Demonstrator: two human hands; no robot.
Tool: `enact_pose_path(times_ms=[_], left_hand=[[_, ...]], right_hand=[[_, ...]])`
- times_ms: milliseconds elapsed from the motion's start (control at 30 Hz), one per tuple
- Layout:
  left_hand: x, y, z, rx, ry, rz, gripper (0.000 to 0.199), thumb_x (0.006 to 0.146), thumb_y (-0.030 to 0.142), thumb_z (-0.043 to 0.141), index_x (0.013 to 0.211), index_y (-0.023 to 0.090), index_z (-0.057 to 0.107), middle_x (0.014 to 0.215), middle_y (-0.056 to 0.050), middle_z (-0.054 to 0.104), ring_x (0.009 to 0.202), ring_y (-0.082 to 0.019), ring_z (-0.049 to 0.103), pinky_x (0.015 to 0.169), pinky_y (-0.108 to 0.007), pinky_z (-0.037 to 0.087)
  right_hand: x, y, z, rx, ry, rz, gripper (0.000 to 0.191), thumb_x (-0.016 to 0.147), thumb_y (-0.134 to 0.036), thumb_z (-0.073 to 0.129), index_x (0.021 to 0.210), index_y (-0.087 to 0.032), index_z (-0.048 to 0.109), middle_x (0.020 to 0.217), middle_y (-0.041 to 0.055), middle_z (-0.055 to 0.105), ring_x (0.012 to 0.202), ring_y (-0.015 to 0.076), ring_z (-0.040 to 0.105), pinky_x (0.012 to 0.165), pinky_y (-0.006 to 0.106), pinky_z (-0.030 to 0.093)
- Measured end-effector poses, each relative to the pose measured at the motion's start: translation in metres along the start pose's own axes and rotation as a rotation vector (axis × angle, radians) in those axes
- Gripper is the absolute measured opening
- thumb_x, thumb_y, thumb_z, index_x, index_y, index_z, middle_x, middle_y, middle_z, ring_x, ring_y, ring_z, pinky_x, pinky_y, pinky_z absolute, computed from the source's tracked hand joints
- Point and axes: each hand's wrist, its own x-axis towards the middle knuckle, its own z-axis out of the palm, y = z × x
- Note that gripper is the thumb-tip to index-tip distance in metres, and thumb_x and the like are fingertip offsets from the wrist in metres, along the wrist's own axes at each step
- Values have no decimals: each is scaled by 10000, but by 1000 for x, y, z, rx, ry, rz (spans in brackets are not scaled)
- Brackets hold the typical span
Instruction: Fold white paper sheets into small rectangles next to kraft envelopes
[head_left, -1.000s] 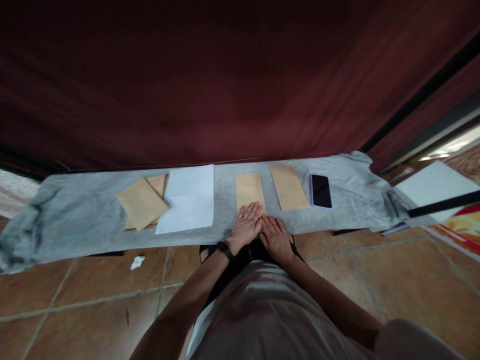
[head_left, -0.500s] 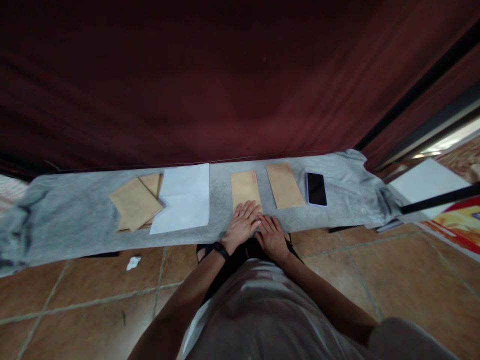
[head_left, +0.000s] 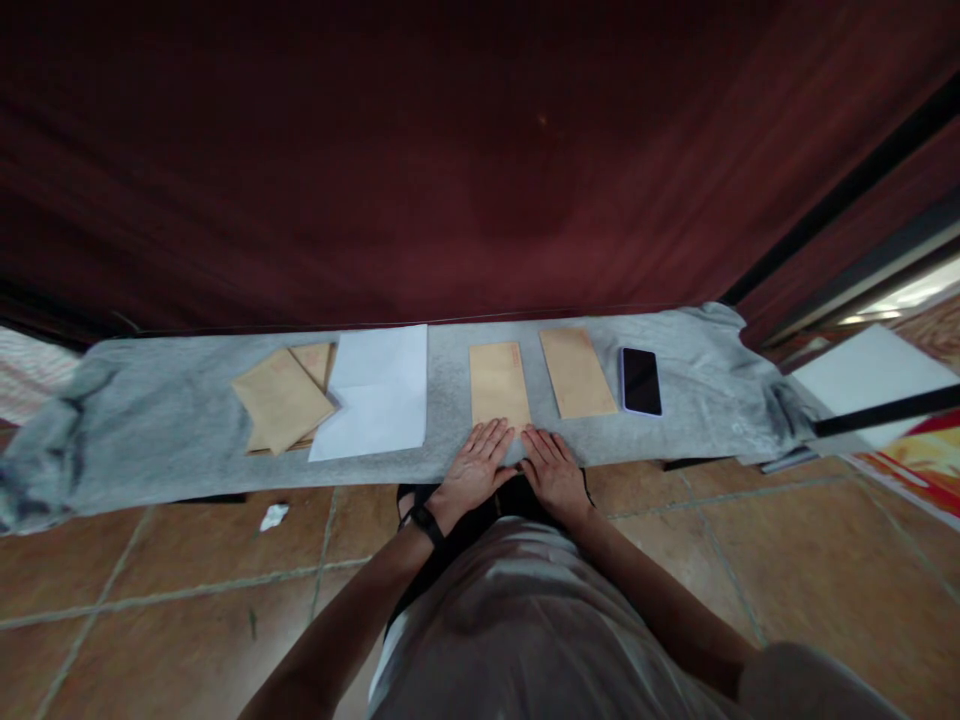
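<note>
A brown paper envelope lies in front of me on a grey cloth. My left hand, with a black band on its wrist, rests flat over the envelope's near edge, fingers stretched out. Beside it my right hand lies flat too, its fingertips at the envelope's near right corner. Neither hand grips anything. To the right lies a second brown envelope, apart from my hands. The near end of the first envelope is hidden under my fingers.
White paper sheets lie left of the envelope, slightly over a loose pile of brown envelopes. A phone is at the right. The grey cloth covers a narrow bench before a dark red curtain. Crumpled white paper is on the tiled floor.
My hands have moved apart from each other and slightly nearer to me, along the envelope's near edge. The whole view has shifted a little.
</note>
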Motion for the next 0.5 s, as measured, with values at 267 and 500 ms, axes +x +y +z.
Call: enact_pose_path(times_ms=[267, 500], left_hand=[[-8, 1, 1, 1, 8, -46, 668, 998, 452, 495, 1574, 174, 300, 1651, -133, 283, 1538, -273, 225, 1258, -489, 242], [-7, 2, -5, -8, 18, -48, 582, 1034, 409, 400, 1561, 174, 325, 1635, -119, 330, 1524, -253, 275, 1252, -476, 259]], right_hand=[[6, -3, -5, 29, 0, -6, 534, 1045, -326, 411, 1541, -130, 397, 1550, 130, 469, 1450, 259, 412, 1222, 492, 306], [8, -8, 0, 15, -20, -53, 521, 1041, -331, 428, 1528, -147, 421, 1562, 104, 453, 1447, 247, 417, 1226, 477, 302]])
